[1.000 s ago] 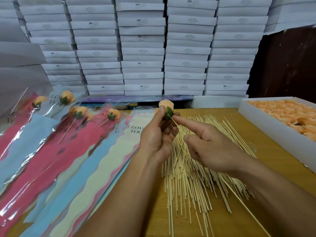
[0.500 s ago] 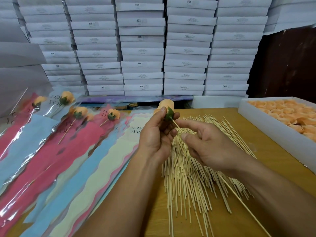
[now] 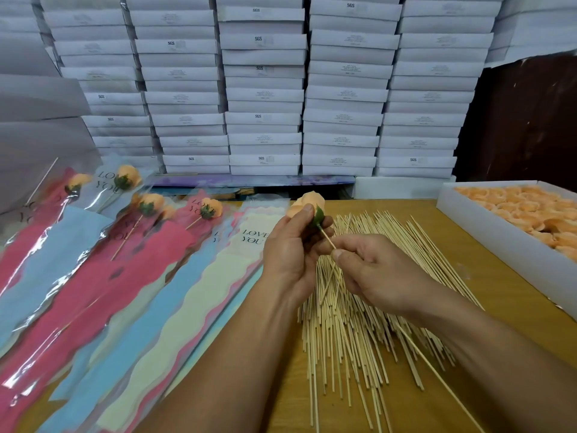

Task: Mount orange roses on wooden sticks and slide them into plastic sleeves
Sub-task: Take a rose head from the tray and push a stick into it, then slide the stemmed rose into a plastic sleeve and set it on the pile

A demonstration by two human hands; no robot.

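Note:
My left hand (image 3: pixel 292 251) grips an orange rose (image 3: pixel 307 201) by its green base, held above the table. A thin wooden stick (image 3: pixel 327 238) runs from that base down to my right hand (image 3: pixel 371 270), whose thumb and fingers pinch it; its long tail passes under my right forearm toward the lower right. Beneath both hands lies a spread pile of wooden sticks (image 3: pixel 352 332). To the left lie overlapping plastic sleeves (image 3: pixel 150 276) in pink, blue and cream, printed "LOVE YOU". Several sleeved roses (image 3: pixel 150 203) on sticks lie at their far ends.
A white box (image 3: pixel 499 235) full of orange rose heads stands at the right on the wooden table (image 3: pixel 487 276). Stacks of white flat boxes (image 3: pixel 265 89) form a wall behind the table. A dark panel fills the far right.
My right index finger, pointing straight before, has curled in, and thumb and fingers now pinch the stick close under the rose. My left hand holds the rose in the same place.

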